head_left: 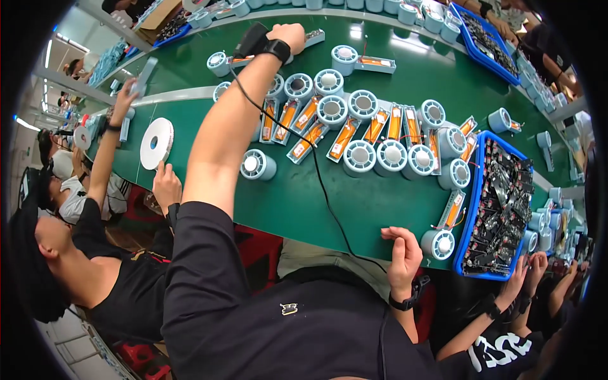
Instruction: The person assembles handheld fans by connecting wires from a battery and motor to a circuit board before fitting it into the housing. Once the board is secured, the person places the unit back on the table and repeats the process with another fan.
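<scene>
My left arm reaches far across the green table (pixel 297 202). My left hand (pixel 288 38) is closed, its fingers wrapped round what looks like a light blue handheld fan body (pixel 315 38); only the handle part shows and the rest is hidden. Near the table's front edge my right hand (pixel 403 256) hovers with bent fingers apart, holding nothing. To its right stands a fan body with a round grille (pixel 437 244). Between my hands, several such fan bodies (pixel 359 157) lie clustered, their open handles showing orange battery cells (pixel 343 139).
A blue tray (pixel 462 253) of small black parts stands at the right. A white tape roll (pixel 156 143) lies at the left, touched by a co-worker's hand (pixel 166 185). A black cable (pixel 320 177) runs from my left wrist across the table. Another blue tray (pixel 484 54) is at the far right.
</scene>
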`<state>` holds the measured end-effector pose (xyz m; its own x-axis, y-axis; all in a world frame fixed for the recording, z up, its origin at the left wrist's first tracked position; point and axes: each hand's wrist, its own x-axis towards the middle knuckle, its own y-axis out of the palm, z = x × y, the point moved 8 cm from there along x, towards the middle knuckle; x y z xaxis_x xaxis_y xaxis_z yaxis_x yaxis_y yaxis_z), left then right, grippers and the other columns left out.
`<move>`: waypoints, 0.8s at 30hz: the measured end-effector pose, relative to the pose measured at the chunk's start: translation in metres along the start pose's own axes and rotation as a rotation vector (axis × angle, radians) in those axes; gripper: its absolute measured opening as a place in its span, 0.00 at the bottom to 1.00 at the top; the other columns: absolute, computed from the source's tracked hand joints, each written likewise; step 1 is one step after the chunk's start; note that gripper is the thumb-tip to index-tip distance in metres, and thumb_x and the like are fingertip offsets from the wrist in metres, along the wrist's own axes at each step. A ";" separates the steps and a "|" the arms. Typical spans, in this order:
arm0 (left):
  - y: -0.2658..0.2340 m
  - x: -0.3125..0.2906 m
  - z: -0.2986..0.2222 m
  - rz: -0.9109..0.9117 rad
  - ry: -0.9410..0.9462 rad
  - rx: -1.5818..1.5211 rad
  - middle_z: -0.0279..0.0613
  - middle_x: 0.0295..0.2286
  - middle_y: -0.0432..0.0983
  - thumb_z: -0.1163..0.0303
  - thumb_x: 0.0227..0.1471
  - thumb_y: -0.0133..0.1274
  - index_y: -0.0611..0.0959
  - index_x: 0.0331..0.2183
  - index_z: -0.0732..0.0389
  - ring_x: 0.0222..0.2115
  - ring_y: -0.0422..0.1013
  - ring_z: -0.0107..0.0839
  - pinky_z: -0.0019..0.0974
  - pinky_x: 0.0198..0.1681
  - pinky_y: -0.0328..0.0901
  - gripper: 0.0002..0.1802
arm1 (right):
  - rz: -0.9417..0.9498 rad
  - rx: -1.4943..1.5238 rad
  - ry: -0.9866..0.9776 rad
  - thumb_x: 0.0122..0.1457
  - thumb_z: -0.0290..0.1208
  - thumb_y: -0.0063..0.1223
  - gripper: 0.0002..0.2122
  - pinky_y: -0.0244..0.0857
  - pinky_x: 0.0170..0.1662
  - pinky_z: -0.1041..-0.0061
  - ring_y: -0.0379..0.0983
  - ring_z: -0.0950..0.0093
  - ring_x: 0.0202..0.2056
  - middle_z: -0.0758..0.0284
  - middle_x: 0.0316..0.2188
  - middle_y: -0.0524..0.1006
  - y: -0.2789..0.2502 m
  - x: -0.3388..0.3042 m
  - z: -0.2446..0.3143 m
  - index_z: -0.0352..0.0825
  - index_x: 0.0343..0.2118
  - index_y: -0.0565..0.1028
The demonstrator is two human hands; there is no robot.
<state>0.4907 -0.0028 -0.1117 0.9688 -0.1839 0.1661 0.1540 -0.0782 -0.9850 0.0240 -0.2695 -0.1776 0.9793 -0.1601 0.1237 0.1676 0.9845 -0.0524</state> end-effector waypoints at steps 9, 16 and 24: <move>-0.028 -0.112 -0.098 0.301 0.302 -0.030 0.47 0.42 0.84 0.51 0.54 0.58 0.86 0.47 0.54 0.47 0.78 0.43 0.49 0.56 0.67 0.23 | -0.027 0.064 0.016 0.66 0.18 0.48 0.08 0.71 0.47 0.77 0.79 0.73 0.41 0.61 0.40 0.80 0.002 0.001 0.003 0.24 0.44 0.76; -0.046 -0.105 -0.082 0.082 0.416 -0.341 0.45 0.31 0.84 0.51 0.49 0.64 0.87 0.44 0.56 0.34 0.81 0.37 0.36 0.43 0.74 0.25 | -0.015 0.012 -0.002 0.65 0.16 0.48 0.08 0.70 0.41 0.80 0.77 0.77 0.38 0.62 0.39 0.80 0.002 -0.004 -0.004 0.26 0.44 0.76; -0.186 -0.156 -0.039 -0.556 0.254 -0.862 0.38 0.27 0.84 0.60 0.50 0.66 0.86 0.49 0.58 0.30 0.81 0.26 0.31 0.34 0.73 0.24 | 0.024 -0.200 -0.047 0.64 0.17 0.50 0.07 0.70 0.42 0.79 0.78 0.77 0.38 0.62 0.37 0.81 0.005 0.001 0.006 0.27 0.43 0.77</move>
<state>0.3035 0.0027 0.0469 0.7199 -0.1002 0.6868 0.2774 -0.8656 -0.4169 0.0253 -0.2643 -0.1720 0.9777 -0.1287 0.1659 0.1681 0.9533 -0.2509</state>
